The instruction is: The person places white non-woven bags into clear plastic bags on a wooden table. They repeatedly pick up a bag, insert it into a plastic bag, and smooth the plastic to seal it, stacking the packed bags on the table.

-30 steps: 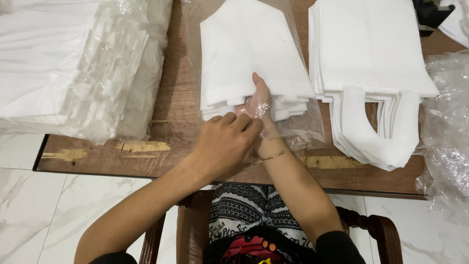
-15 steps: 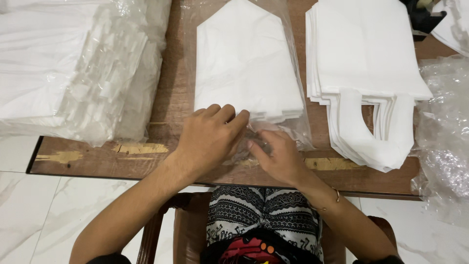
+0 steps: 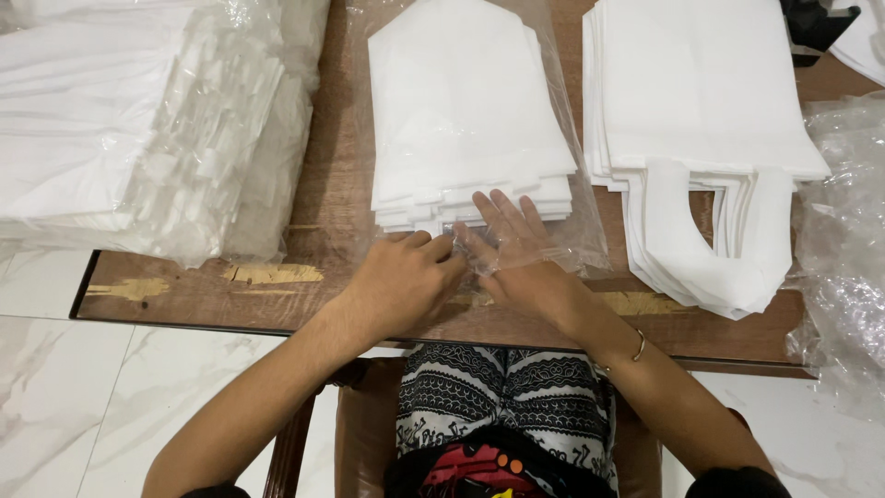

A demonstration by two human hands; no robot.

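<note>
Wooden table [image 3: 332,166]: bagged stack [image 3: 466,111] lengthwise away; left hand [image 3: 406,281] pinching plastic, right hand [image 3: 516,249] flat.

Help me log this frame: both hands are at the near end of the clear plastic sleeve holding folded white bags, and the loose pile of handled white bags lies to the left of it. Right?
Not quite. In the head view the pile of handled white bags lies to the right of the clear plastic sleeve, not the left. The rest holds: the left hand and right hand are both at the sleeve's near end, over the folded white bags.
</note>
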